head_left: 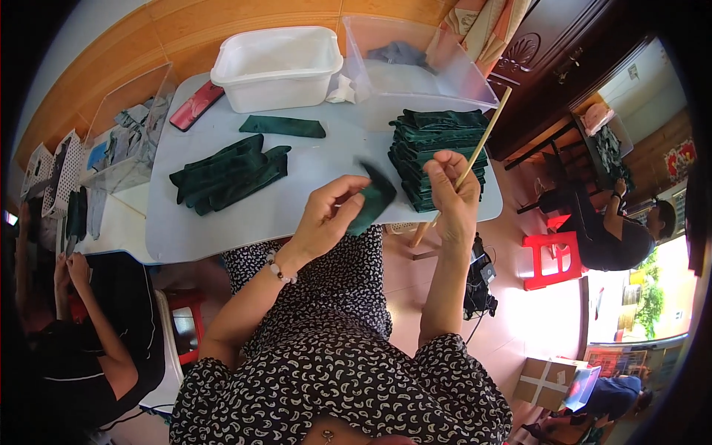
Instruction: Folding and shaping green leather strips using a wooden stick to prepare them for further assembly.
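Note:
My left hand, at the table's front edge, grips a small dark green velvety fabric piece. My right hand is closed on a thin pale wooden stick, held upright at a slant, just in front of a tall stack of green fabric pieces on the right of the table. A looser pile of green pieces lies on the left, and a single flat piece lies behind it.
The table holds a white tub, a clear bin and a pink phone. A co-worker's hands are at the left; another person sits at right near a red stool. A carton is lower right.

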Demonstrator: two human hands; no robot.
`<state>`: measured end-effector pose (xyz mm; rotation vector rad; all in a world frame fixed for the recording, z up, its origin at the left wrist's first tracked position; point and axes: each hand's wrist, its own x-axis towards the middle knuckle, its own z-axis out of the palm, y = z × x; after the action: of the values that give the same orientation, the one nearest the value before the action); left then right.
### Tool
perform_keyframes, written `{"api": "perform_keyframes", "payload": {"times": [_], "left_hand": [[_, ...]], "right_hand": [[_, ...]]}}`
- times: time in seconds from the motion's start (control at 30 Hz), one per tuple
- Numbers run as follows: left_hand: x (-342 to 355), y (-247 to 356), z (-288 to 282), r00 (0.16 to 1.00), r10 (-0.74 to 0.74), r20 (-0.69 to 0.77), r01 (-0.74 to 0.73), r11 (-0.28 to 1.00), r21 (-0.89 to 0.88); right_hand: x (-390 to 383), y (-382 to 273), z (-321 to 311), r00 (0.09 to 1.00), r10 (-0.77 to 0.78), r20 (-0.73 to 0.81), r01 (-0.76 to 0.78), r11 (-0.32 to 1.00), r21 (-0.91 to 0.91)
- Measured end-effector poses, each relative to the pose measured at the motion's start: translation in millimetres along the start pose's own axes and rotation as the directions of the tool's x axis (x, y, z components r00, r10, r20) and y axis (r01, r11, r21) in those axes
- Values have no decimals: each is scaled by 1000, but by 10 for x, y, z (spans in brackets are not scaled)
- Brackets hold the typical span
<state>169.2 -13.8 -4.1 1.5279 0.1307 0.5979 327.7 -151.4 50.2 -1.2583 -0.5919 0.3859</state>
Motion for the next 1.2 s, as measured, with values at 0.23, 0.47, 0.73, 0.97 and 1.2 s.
{"api": "perform_keyframes", "payload": {"times": [0.23, 0.47, 0.73, 0.97, 1.2], "left_hand": [[142, 619, 83, 930, -218, 296, 302, 913, -274], [-28, 577, -102, 821, -346, 454, 440, 890, -117], [-31, 129, -402, 928, -371, 17, 366, 922, 128], [283, -324, -534, 936, -118, -332, 207, 946, 248], [690, -782, -575, 894, 233, -383, 73, 767, 638]], "right_hand": [[-284, 230, -213, 962, 274, 13, -274, 962, -24], [-699, 500, -61, 781, 447, 437, -624, 589, 513], [-438, 611, 149, 996, 9, -86, -30, 967, -252], [122, 584, 454, 930, -367, 16, 242, 579, -779], [-25, 637, 652, 903, -338, 267, 407, 469, -784]]}}
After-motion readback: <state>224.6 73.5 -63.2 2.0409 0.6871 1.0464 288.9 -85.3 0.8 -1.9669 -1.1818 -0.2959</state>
